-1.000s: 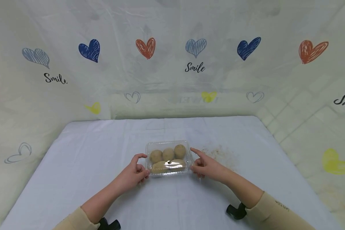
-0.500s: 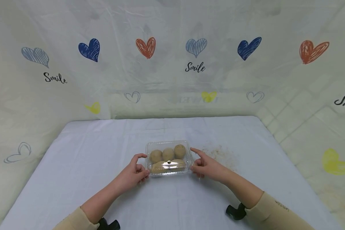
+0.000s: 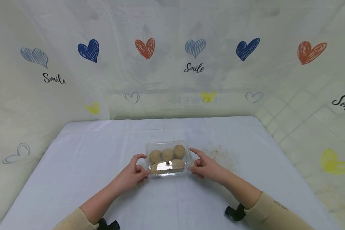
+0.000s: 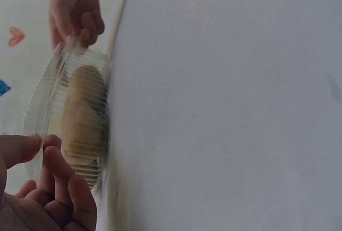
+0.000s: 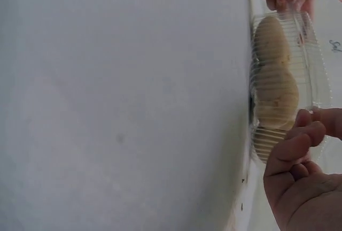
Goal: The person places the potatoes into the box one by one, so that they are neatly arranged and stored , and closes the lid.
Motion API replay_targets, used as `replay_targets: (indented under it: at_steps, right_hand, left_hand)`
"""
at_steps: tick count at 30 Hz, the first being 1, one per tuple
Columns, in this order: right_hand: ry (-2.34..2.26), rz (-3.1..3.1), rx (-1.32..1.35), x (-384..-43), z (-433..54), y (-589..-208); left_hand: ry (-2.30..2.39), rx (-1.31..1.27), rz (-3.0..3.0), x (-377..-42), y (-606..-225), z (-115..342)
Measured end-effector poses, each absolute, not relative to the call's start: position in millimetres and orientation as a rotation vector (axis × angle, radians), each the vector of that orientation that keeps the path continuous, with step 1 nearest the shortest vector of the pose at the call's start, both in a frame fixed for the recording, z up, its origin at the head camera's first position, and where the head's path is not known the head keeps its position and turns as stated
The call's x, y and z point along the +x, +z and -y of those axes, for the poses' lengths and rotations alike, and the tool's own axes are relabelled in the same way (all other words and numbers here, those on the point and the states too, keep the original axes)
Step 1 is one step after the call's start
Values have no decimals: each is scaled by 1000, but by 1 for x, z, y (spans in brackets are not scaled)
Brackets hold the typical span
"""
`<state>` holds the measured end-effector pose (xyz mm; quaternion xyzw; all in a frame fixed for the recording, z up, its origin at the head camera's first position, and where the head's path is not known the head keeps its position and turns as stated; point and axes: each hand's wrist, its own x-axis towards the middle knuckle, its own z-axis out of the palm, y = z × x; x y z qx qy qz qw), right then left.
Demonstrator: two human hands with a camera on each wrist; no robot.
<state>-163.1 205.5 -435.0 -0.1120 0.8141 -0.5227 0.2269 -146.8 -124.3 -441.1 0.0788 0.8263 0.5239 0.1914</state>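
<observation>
A clear plastic clamshell box [image 3: 166,143] lies on the table with its lid down. Through the lid show several tan potatoes [image 3: 168,154], three round ones at the back and longer ones in front. At the box's left end my left hand [image 3: 133,172] pinches the rim; in the left wrist view the thumb and a finger of the left hand [image 4: 51,188] meet on that edge. My right hand [image 3: 206,166] pinches the opposite end, index finger stretched along the side. The right wrist view shows the right hand's [image 5: 299,180] thumb and curled fingers at the rim.
A white cloth covers the table [image 3: 109,137]. Brown crumbs or stains [image 3: 219,155] mark it to the right of the box. Behind stands a pale curtain [image 3: 166,76] printed with hearts and the word Smile. A black device [image 3: 235,212] sits at the right wrist.
</observation>
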Motion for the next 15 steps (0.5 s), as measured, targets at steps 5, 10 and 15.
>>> replay_targets:
  at_steps: [5, 10, 15]
  right_hand:
    - [-1418, -2274, -302, -162, -203, -434]
    - [-1393, -2284, -302, -162, -205, -432]
    - [-1373, -2312, -290, -162, -208, -433]
  left_hand:
    - [1454, 209, -2335, -149, -444, 125]
    - [1444, 190, -2337, -149, -444, 124]
    - [1441, 202, -2346, -148, -444, 125]
